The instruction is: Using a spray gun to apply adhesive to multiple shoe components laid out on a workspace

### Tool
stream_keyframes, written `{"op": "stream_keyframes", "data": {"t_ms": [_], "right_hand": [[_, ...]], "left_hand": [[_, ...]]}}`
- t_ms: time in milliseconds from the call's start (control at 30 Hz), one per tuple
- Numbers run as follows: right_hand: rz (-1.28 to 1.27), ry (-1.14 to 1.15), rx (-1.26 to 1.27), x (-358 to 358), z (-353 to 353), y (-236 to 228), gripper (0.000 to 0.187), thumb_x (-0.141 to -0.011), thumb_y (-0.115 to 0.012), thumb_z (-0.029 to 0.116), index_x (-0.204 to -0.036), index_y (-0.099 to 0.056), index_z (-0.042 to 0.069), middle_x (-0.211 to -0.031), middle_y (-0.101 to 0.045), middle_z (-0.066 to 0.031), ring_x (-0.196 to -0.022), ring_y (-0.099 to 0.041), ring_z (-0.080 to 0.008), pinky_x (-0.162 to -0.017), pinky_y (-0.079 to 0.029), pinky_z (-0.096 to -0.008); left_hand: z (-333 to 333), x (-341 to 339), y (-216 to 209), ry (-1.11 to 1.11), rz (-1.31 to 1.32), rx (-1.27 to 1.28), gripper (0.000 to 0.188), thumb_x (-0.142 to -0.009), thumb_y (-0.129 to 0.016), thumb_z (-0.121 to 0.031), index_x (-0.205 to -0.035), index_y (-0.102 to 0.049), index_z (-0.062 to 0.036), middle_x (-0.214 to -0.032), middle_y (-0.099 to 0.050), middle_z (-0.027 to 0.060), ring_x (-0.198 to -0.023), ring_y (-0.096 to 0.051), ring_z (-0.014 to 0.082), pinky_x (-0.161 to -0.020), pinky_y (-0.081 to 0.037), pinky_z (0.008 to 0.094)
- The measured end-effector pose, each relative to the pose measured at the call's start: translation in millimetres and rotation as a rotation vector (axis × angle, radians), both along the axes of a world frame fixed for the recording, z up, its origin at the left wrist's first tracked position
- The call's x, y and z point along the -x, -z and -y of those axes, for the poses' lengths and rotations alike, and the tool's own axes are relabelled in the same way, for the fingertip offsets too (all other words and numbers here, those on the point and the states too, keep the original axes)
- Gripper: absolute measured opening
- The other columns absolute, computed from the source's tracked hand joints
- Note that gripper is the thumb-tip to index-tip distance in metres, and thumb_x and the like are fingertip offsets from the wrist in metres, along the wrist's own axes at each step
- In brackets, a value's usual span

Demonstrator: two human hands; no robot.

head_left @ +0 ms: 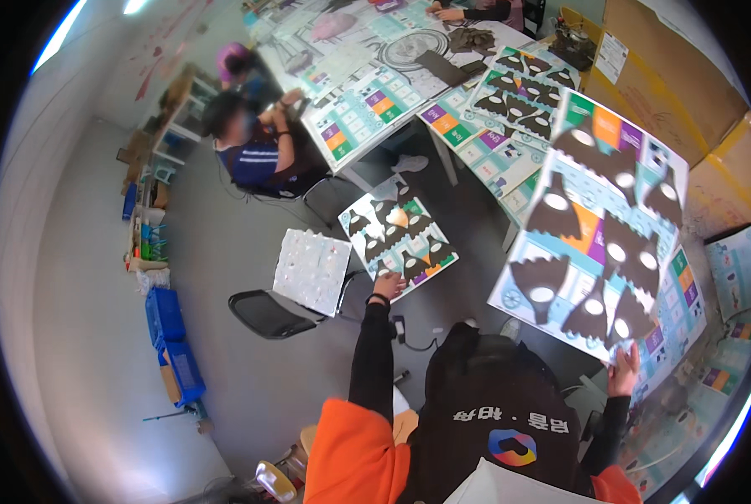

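- Printed cardboard sheets were in both of the person's hands: a small printed sheet (399, 238) in the left, a large printed sheet (598, 235) in the right.
- The left hand (388, 286) was stretched forward on a black sleeve, its fingers closed around the lower edge of the small sheet, which hung in the air over the grey floor (241, 252).
- The right hand (624, 370) pinched the lower corner of the large sheet, fingers curled over its edge; the sheet rose up and away from the hand, tilted, covered in black shapes with white ovals and orange, green and purple blocks.
- A white perforated panel (312, 270) rested on a black chair (266, 312), just left of the small sheet.
- A long table (442, 92) beyond carried more printed sheets laid flat.
- A seated person (253, 147) in a dark striped top was at the table's left end; another person's hand (451, 13) showed at its far end.
- Blue crates (174, 344) stood by the left wall.
- Brown cartons (677, 92) were stacked at upper right.
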State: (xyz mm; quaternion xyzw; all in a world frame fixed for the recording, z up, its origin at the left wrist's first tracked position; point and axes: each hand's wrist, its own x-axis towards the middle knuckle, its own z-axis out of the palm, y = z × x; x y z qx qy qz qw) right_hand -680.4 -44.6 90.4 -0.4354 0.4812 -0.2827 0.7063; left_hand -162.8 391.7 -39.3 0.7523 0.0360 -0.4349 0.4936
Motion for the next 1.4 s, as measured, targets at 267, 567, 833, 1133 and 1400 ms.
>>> {"op": "stream_keyframes", "data": {"t_ms": [267,567,833,1133,1400], "right_hand": [[0.078,-0.114,-0.101,-261,-32,-40,0.045,-0.090,-0.051,0.002,-0.133,-0.036,0.004,-0.089,-0.062,-0.0106,-0.060,-0.061,-0.0161,-0.039,-0.036,-0.0220],[0.416,-0.159,-0.184,-598,-185,11,0.031,-0.088,-0.052,-0.004,-0.119,-0.052,0.003,-0.087,-0.065,-0.0063,-0.069,-0.067,-0.0184,-0.043,-0.048,-0.0233],[0.438,0.162,-0.393,-821,-307,35,0.041,-0.093,-0.045,-0.001,-0.133,-0.039,0.004,-0.098,-0.061,-0.0143,-0.067,-0.068,-0.0258,-0.041,-0.051,-0.0264],[0.400,0.351,-0.456,-936,-352,55,0.041,-0.091,-0.050,-0.002,-0.131,-0.043,0.004,-0.099,-0.060,-0.0126,-0.063,-0.064,-0.0208,-0.040,-0.050,-0.0271],[0.300,0.265,-0.401,-961,-361,82,0.046,-0.094,-0.046,0.002,-0.137,-0.033,0.006,-0.104,-0.056,-0.0144,-0.069,-0.066,-0.0237,-0.040,-0.051,-0.0273]], "left_hand": [[37,6,-68,-0.019,-0.209,0.222,0.036,-0.092,-0.054,-0.022,-0.122,-0.049,-0.0040,-0.105,-0.065,0.0096,-0.089,-0.064,0.0174,-0.074,-0.050,0.0281],[-261,29,41,-0.285,0.206,0.091,0.024,-0.086,-0.061,-0.014,-0.107,-0.055,-0.0038,-0.092,-0.061,0.0079,-0.084,-0.062,0.0220,-0.071,-0.053,0.0342],[-423,105,-13,-0.697,-0.458,0.253,0.030,-0.088,-0.049,-0.029,-0.115,-0.052,-0.0161,-0.113,-0.055,0.0074,-0.105,-0.048,0.0269,-0.084,-0.042,0.0405],[-331,-131,135,-0.469,-0.473,0.396,0.033,-0.087,-0.047,-0.029,-0.117,-0.054,-0.0165,-0.125,-0.049,0.0059,-0.120,-0.038,0.0291,-0.098,-0.035,0.0450],[-273,-59,107,-0.365,-0.340,0.119,0.025,-0.086,-0.049,-0.026,-0.107,-0.056,-0.0141,-0.112,-0.053,0.0065,-0.106,-0.046,0.0284,-0.090,-0.040,0.0426]]}}
